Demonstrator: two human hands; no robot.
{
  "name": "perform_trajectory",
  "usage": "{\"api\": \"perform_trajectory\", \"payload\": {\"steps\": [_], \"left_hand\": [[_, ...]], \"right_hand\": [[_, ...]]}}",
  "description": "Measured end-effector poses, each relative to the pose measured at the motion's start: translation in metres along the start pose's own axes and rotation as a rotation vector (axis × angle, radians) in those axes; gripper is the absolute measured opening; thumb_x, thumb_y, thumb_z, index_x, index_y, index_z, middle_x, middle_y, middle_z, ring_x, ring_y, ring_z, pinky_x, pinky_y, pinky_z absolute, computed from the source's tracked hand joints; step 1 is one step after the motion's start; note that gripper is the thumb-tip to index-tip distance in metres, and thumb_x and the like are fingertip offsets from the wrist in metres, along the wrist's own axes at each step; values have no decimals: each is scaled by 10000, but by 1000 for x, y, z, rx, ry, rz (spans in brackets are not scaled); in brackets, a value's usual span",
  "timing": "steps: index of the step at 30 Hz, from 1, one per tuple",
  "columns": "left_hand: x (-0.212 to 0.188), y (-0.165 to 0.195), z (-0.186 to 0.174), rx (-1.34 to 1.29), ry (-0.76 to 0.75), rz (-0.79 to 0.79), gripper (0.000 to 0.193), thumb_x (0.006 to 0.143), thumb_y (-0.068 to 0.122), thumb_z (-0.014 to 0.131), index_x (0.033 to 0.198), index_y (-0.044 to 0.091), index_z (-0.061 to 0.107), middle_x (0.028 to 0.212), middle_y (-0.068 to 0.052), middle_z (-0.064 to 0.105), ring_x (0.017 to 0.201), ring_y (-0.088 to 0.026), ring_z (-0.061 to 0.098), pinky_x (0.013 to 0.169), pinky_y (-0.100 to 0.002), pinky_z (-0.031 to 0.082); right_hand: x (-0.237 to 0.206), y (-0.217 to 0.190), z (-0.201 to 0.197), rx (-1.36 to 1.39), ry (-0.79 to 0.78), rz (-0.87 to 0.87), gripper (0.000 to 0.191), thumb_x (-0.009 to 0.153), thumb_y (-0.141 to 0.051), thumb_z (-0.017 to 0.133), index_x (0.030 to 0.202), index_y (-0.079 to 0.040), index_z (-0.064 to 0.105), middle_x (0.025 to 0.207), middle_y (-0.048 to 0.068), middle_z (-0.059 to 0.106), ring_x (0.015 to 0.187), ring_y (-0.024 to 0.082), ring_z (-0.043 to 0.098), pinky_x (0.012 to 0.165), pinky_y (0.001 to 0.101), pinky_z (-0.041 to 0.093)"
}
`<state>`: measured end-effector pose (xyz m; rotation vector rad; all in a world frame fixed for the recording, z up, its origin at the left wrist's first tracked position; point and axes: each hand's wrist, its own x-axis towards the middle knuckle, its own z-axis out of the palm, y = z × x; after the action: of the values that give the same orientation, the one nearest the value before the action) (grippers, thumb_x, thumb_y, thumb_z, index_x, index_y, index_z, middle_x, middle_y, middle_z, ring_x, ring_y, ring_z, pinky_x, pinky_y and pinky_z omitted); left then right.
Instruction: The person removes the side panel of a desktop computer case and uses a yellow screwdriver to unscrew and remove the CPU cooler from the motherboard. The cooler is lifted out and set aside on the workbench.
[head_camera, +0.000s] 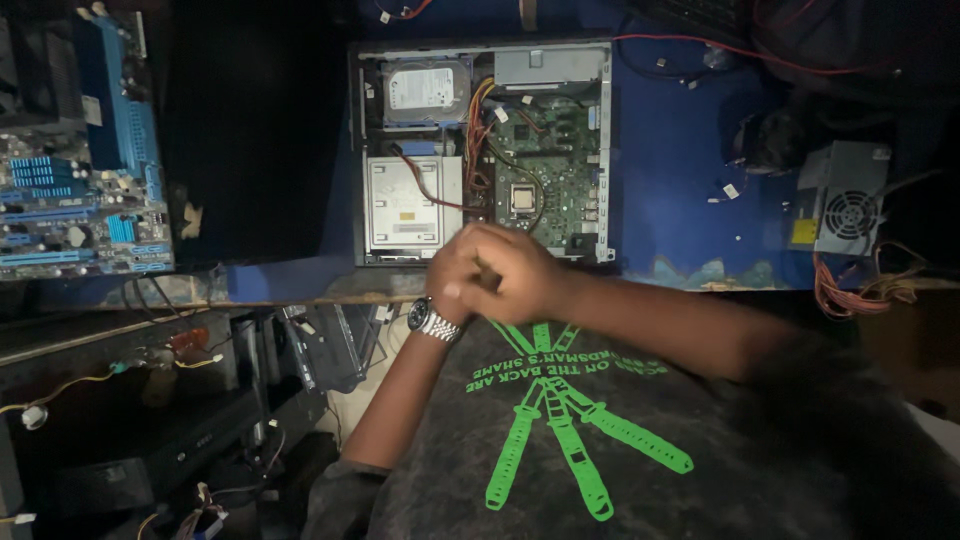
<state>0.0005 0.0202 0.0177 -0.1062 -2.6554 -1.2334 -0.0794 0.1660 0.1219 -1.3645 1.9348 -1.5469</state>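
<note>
Where the two hands meet, just off the near edge of the blue workbench (680, 190), the fingers are curled in tight: the right hand (515, 272) is folded over the left hand (452, 275), and the fingers of both are closed narrow against each other. Whether anything small is pinched inside cannot be told, since the grip is blurred and dim. A steel wristwatch (432, 321) sits on the left wrist, just below the clasped hands.

Directly beyond the knuckles lies an open computer case (606, 150), flat on the bench with its side panel off, its near wall just beside the hands. Inside it, a hard drive (426, 92) fills the far left compartment, and a grey optical drive cage (402, 205) takes the near left compartment. A green motherboard (555, 170) covers the right half, with its bare processor socket (521, 198) near the middle. A bundle of orange, red and yellow wires (478, 140) runs between the drives and the board.

At the left end of the bench, well apart from the case, rests a loose blue motherboard (80, 190). At the right end stands a grey power supply (845, 200) with its fan grille showing, coloured cables trailing off its near side.
</note>
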Motion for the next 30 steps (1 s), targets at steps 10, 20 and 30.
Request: {"api": "perform_trajectory", "payload": {"steps": [10, 20, 30], "left_hand": [[0, 2, 0, -34, 50, -252, 243, 804, 146, 775, 1012, 49, 695, 866, -175, 739, 763, -319, 749, 652, -394, 581], [3, 4, -5, 15, -35, -222, 215, 835, 153, 764, 1002, 51, 675, 829, -148, 738, 758, -291, 752, 641, -387, 585], [1, -3, -1, -11, -186, -91, 173, 795, 94, 755, 957, 69, 699, 857, -140, 741, 786, -296, 735, 637, -365, 569]], "right_hand": [[-3, -14, -1, 30, 216, -267, 310, 1064, -266, 668, 1151, -21, 499, 998, 148, 596, 922, 232, 631, 822, 335, 539], [13, 7, -4, 18, 125, -63, 255, 1050, -285, 625, 917, -67, 645, 798, 40, 640, 705, 123, 623, 618, 279, 512], [13, 15, -10, 208, -71, 81, 321, 1053, -286, 635, 810, -79, 609, 752, 44, 624, 621, 136, 598, 592, 289, 495]]}}
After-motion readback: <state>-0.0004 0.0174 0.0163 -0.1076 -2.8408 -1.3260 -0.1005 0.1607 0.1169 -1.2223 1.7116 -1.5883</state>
